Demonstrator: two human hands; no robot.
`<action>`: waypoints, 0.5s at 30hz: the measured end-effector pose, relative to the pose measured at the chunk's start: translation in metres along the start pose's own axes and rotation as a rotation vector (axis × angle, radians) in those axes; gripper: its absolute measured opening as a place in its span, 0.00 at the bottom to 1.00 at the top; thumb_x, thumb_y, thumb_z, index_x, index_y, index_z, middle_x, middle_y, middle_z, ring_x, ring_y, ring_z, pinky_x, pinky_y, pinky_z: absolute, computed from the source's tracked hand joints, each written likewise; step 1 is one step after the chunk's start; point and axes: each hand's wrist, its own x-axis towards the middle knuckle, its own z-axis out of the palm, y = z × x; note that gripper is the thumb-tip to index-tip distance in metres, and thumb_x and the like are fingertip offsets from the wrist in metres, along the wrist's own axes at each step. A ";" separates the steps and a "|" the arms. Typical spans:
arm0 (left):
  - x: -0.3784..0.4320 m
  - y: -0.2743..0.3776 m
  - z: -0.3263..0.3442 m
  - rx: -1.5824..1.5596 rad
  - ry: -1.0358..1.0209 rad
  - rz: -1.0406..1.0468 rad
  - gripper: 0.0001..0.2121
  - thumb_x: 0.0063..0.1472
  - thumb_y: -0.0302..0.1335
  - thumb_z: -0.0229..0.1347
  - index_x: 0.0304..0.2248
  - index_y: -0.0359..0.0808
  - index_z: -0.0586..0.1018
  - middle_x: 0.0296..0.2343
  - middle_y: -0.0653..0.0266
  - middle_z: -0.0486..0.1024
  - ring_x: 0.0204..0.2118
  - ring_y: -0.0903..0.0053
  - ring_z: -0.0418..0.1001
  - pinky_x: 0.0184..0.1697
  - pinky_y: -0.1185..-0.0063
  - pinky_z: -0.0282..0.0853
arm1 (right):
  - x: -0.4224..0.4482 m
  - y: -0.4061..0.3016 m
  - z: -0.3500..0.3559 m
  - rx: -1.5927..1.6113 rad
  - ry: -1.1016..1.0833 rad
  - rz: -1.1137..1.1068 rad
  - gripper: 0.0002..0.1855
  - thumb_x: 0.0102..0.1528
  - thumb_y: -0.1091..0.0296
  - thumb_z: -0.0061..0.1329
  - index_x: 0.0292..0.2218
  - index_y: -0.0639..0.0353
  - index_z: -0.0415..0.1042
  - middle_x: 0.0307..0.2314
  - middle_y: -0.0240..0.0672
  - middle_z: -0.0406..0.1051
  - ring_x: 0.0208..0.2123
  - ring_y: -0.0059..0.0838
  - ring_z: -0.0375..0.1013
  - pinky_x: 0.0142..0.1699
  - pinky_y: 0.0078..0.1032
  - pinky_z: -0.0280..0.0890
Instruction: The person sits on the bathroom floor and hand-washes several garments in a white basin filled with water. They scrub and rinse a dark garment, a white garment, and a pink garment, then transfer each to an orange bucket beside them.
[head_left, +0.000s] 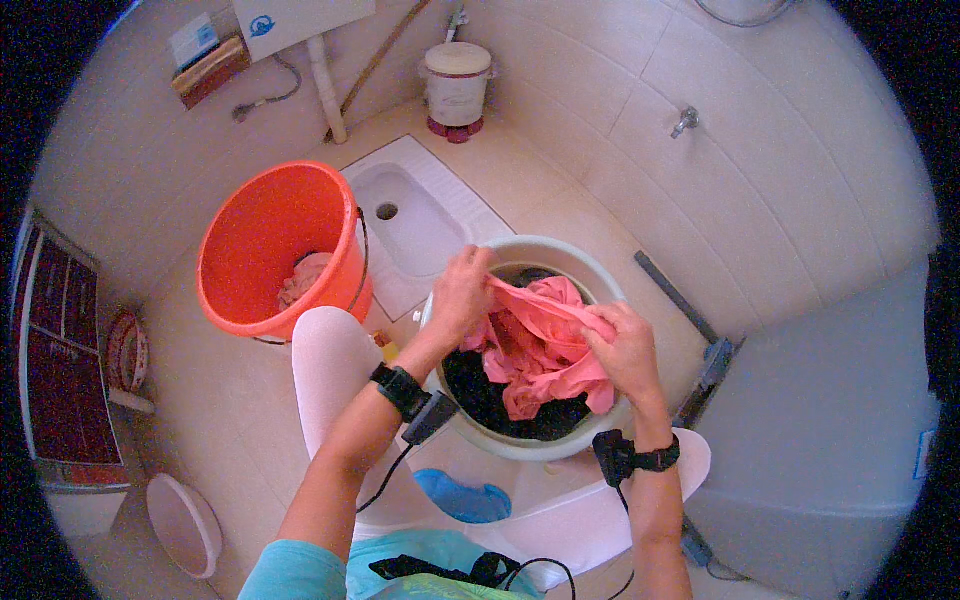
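Observation:
A bunched pink cloth garment hangs between my hands over a round pale plastic basin. My left hand grips its upper left edge near the basin's far rim. On the other side, my right hand pinches the garment's right edge. Dark fabric or dark water fills the basin beneath; which of the two I cannot tell. To the left stands an orange bucket with a wad of pale pink cloth at its bottom.
A squat toilet is set in the floor beyond the basin. Near the far corner stands a white pedal bin. A tap juts from the right wall. A grey appliance stands at right, a pink basin at lower left.

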 end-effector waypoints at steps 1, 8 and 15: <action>0.003 -0.003 -0.007 -0.011 0.092 -0.027 0.13 0.47 0.25 0.46 0.35 0.36 0.67 0.31 0.54 0.68 0.35 0.60 0.66 0.35 0.69 0.64 | 0.001 0.004 0.004 -0.130 -0.038 -0.006 0.20 0.37 0.70 0.50 0.37 0.59 0.67 0.30 0.40 0.66 0.33 0.38 0.66 0.39 0.29 0.61; 0.015 -0.010 -0.037 -0.586 -0.057 -0.405 0.14 0.47 0.20 0.40 0.35 0.35 0.70 0.25 0.55 0.70 0.28 0.69 0.68 0.34 0.76 0.63 | -0.016 0.014 0.059 -0.514 -0.084 0.179 0.34 0.36 0.69 0.50 0.47 0.56 0.54 0.40 0.43 0.56 0.41 0.46 0.59 0.44 0.36 0.56; 0.018 -0.017 -0.049 -0.980 0.049 -0.373 0.14 0.45 0.16 0.38 0.30 0.29 0.73 0.27 0.60 0.71 0.29 0.77 0.68 0.33 0.82 0.64 | -0.005 0.018 0.066 -0.150 -0.010 0.210 0.28 0.38 0.78 0.42 0.44 0.61 0.57 0.37 0.46 0.61 0.39 0.43 0.63 0.43 0.33 0.59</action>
